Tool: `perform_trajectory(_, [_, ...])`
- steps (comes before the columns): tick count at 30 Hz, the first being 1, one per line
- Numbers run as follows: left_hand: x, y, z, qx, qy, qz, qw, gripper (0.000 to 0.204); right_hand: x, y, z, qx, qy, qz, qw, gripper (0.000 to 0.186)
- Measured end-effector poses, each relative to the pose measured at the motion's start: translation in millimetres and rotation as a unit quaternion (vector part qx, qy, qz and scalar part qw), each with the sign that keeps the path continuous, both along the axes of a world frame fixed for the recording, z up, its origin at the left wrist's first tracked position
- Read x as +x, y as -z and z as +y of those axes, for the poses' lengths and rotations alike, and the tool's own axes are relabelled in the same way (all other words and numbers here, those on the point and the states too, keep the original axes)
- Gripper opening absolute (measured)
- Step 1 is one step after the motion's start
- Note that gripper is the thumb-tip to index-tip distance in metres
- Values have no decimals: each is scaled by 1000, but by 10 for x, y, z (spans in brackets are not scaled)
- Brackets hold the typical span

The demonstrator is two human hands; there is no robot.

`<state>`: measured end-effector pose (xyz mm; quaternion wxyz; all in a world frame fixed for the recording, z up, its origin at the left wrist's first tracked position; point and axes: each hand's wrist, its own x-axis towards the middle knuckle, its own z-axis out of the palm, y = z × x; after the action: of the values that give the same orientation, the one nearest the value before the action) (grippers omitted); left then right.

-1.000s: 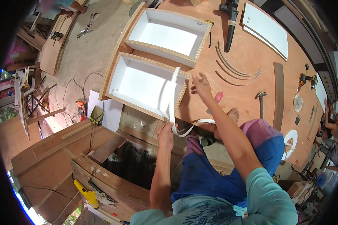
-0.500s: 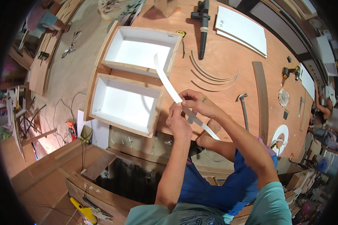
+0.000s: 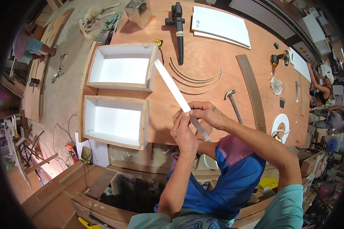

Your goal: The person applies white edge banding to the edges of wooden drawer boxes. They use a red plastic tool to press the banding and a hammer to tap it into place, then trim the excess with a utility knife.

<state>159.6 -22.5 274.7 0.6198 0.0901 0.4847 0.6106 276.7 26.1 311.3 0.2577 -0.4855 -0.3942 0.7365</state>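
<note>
Between my two hands runs a thin white edge-banding strip [image 3: 171, 84], its far end reaching up toward a drawer box. My left hand [image 3: 184, 131] pinches the strip from below. Close against it, my right hand [image 3: 208, 114] grips the same stretch with thumb and fingers. Past the hands the strip trails down toward my bare foot. Left of the strip lie two white-lined wooden drawer boxes, the far box [image 3: 120, 65] and the near box [image 3: 116, 120], each with raw plywood edges.
On the plywood table [image 3: 202, 80] lie a hammer [image 3: 233, 105], curved thin strips [image 3: 195, 82], a dark board [image 3: 250, 91], a black blower [image 3: 177, 32], white panels [image 3: 219, 26], a tape measure [image 3: 158, 43], a drill [image 3: 281, 58] and a white banding roll [image 3: 280, 128]. Other people stand at the right and upper left.
The view has shifted, so the table things appear further left. Both hands keep their pinch on the strip, which now looks straighter and flatter.
</note>
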Motion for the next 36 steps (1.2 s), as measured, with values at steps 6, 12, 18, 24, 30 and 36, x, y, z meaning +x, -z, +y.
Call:
perform_trajectory(6, [-57, -86, 44, 40, 30, 44, 998, 22, -28, -21, 31, -59, 60, 79, 993, 29])
perform_trajectory(12, [13, -162, 52, 68, 44, 63, 995, 18, -39, -8, 8, -67, 142, 100, 983, 20])
perform_trajectory(18, [35, 49, -22, 91, 79, 118, 986, 19, 33, 66, -30, -44, 170, -6, 984, 16])
perform_trajectory(24, [-167, 340, -180, 115, 295, 344, 884, 24, 774, 151, -62, 164, -1, -372, 913, 16])
perform_trajectory(30, [-319, 597, -32, 342, 315, 615, 638, 51, 1121, 537, -419, 103, -109, -299, 942, 17])
perform_trajectory(36, [-876, 971, 160, 391, 474, 583, 531, 46, 812, 1016, -366, 116, -114, -238, 958, 18])
